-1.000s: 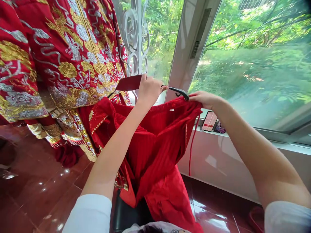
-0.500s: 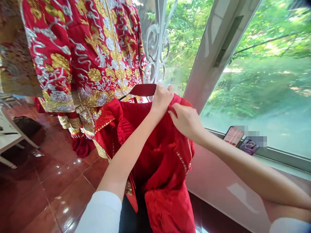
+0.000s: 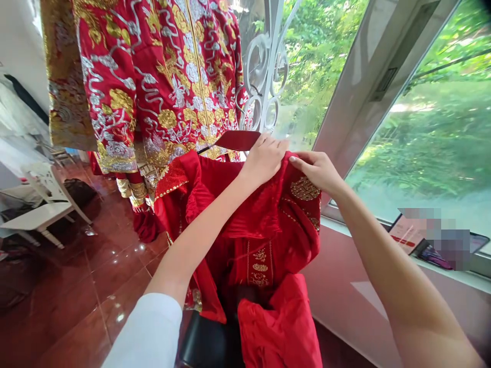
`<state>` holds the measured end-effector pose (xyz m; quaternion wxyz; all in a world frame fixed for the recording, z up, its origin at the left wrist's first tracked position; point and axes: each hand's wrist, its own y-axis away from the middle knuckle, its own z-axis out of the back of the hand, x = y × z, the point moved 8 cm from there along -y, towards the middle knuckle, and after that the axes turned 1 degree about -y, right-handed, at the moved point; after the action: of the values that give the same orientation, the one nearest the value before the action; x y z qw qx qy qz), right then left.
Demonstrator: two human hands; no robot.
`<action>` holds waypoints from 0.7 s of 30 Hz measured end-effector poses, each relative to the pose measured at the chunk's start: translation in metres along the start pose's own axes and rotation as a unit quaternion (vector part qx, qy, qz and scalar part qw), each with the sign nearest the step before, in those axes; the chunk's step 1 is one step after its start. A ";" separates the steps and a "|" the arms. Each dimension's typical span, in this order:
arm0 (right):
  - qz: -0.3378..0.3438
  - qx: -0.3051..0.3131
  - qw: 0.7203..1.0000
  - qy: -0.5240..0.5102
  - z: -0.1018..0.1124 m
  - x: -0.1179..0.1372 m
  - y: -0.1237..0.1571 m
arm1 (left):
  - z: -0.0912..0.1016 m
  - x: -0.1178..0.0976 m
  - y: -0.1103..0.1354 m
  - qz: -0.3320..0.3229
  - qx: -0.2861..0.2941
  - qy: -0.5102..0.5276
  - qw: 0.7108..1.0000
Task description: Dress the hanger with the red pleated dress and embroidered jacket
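A red pleated garment (image 3: 245, 225) with small gold embroidery hangs in front of me from a red padded hanger (image 3: 238, 140). My left hand (image 3: 263, 159) is closed around the hanger and the garment's top edge. Right beside it, my right hand (image 3: 316, 169) pinches the red fabric at the top, just above a round gold motif. The two hands almost touch. The hanger's hook is hidden under the cloth.
A red robe (image 3: 161, 82) heavy with gold and silver embroidery hangs at the left. White ornate ironwork (image 3: 264, 76) and a large window (image 3: 422, 122) are behind. Phones (image 3: 433, 244) lie on the sill. A white chair (image 3: 42, 204) stands on the glossy red tile floor (image 3: 76, 286).
My right hand slid left from the hanger's black end until it met the left hand, drawing fabric over the hanger. The view swung left.
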<state>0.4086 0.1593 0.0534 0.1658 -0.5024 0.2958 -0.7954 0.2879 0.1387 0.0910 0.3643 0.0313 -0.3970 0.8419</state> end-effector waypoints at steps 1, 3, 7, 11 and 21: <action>-0.007 0.001 1.000 -0.016 -0.001 -0.001 0.002 | 0.010 0.005 0.007 0.003 -0.010 0.017 1.000; -0.010 0.005 1.000 -0.021 -0.002 0.000 0.006 | 0.034 0.026 0.026 0.052 -0.040 0.027 0.997; 0.015 0.000 0.999 0.034 -0.001 0.012 0.008 | 0.077 0.100 0.090 0.285 -0.078 -0.051 0.954; 0.013 -0.007 0.998 0.065 -0.003 0.020 0.012 | 0.073 0.141 0.147 0.409 -0.009 -0.087 0.908; -0.011 0.022 0.998 0.052 -0.025 0.057 -0.016 | 0.047 0.138 0.140 0.377 0.068 -0.076 0.921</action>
<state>0.3618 0.1471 0.0953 0.1524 -0.4599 0.2808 -0.8285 0.0866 0.1288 0.0802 -0.0145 -0.0320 -0.3483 0.9367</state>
